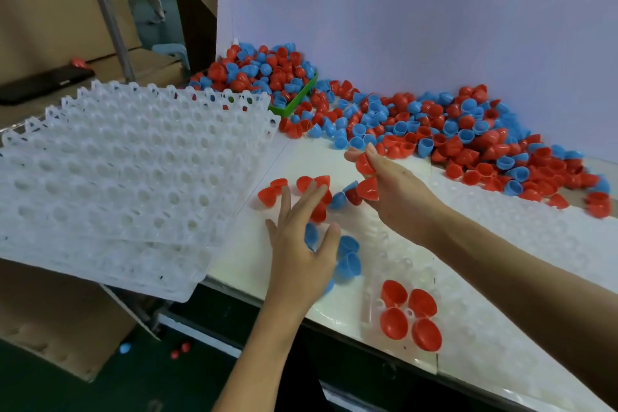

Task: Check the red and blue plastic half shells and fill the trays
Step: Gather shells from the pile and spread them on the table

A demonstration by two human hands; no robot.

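Observation:
A large heap of red and blue half shells (434, 130) lies along the back of the white table. My right hand (391, 184) holds two red shells, one pinched at the fingertips (364, 164) and one in the palm (368, 188). My left hand (301, 237) hovers with spread fingers over a few loose red and blue shells (347, 254) near the table's front. A clear tray (501, 278) lies flat under my right forearm, with several red shells (409, 318) seated in its near corner.
A stack of white empty trays (127, 177) leans at the left, over a cardboard box (50, 311). A green bin (294, 100) full of shells stands at the back. A white wall panel (401, 10) closes the rear. A black phone (43, 84) lies far left.

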